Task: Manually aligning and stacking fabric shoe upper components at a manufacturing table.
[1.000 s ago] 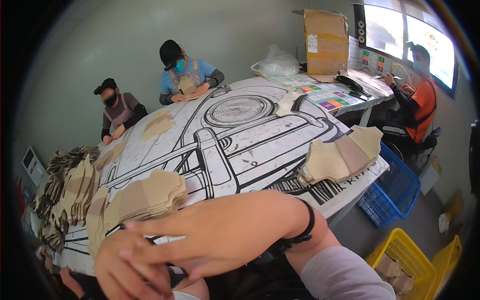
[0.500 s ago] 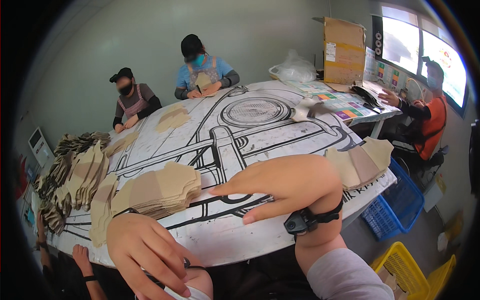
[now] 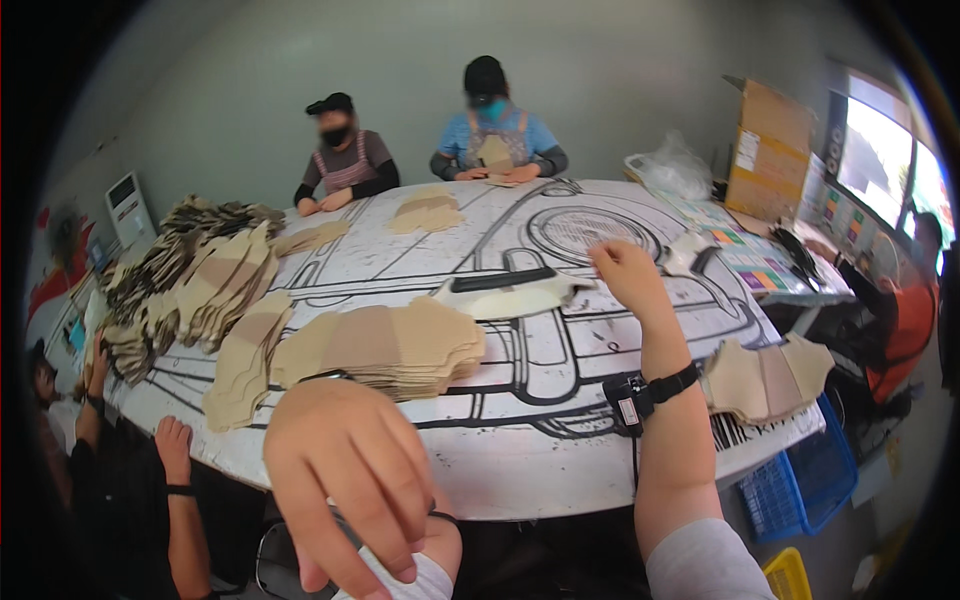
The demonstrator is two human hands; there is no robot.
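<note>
My left hand (image 3: 350, 465) is raised close to me over the table's near edge, bent at the wrist. Its fingers hang down, spread, with nothing visible in them. Just beyond it lies a thick stack of beige cut pieces (image 3: 355, 345), each with a brownish middle band. My right hand (image 3: 628, 275) reaches out over the table's middle, its fingers curled closed. Whatever they may hold is hidden. Close to its fingertips is a pale piece with a black strip (image 3: 510, 300); I cannot tell whether the hand touches it.
Under everything is a white table (image 3: 500, 465) with bold black line drawings. More beige pieces are heaped at left (image 3: 225, 290) and stacked at right (image 3: 765, 375). Two people sit across, another at right; someone's hand (image 3: 172, 445) rests at the left edge. A blue basket (image 3: 790, 495) stands below.
My right hand has gone from beside the stack to farther out, its fingers now curled. The pale piece with the black strip has appeared near it. The view has turned left.
</note>
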